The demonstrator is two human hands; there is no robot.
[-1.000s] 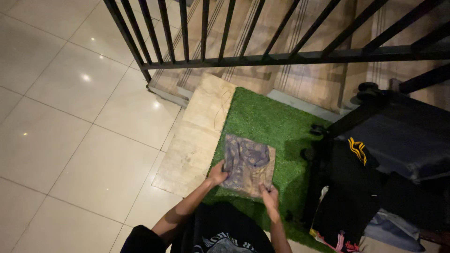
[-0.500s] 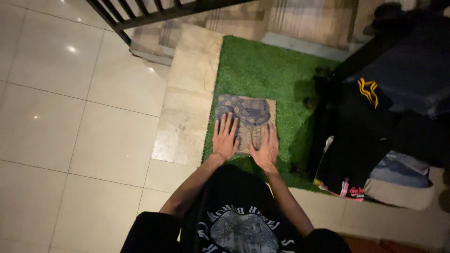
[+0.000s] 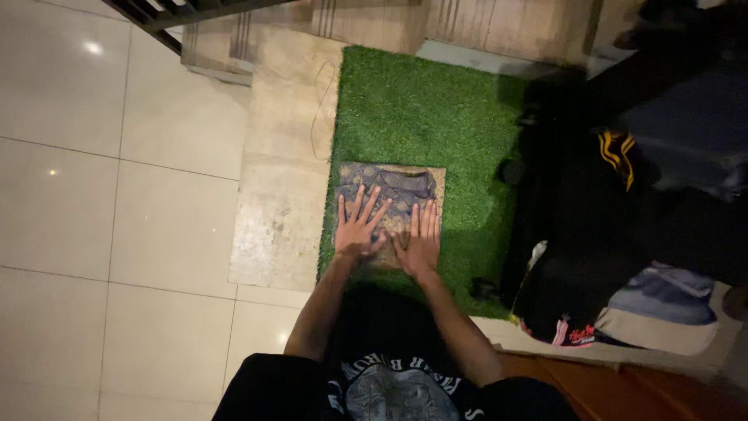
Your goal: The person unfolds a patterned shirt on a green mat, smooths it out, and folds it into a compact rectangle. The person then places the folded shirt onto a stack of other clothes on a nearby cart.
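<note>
Both grips lie open, left hand [image 3: 357,228] and right hand [image 3: 421,242] flat on a folded patterned cloth [image 3: 393,195], its near edge hidden beneath them.

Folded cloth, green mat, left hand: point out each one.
folded cloth [image 3: 405,183], head view, far patterned part above the fingers.
green mat [image 3: 425,109], head view, bare grass beyond the cloth.
left hand [image 3: 357,230], head view, back of hand.

Dim light w/ glare spots on glossy pale floor tiles [image 3: 117,195], beige stone slab [image 3: 284,187] beside green artificial-grass mat [image 3: 428,109], black railing [image 3: 167,12] top left, dark clothes pile [image 3: 623,234] at right.
</note>
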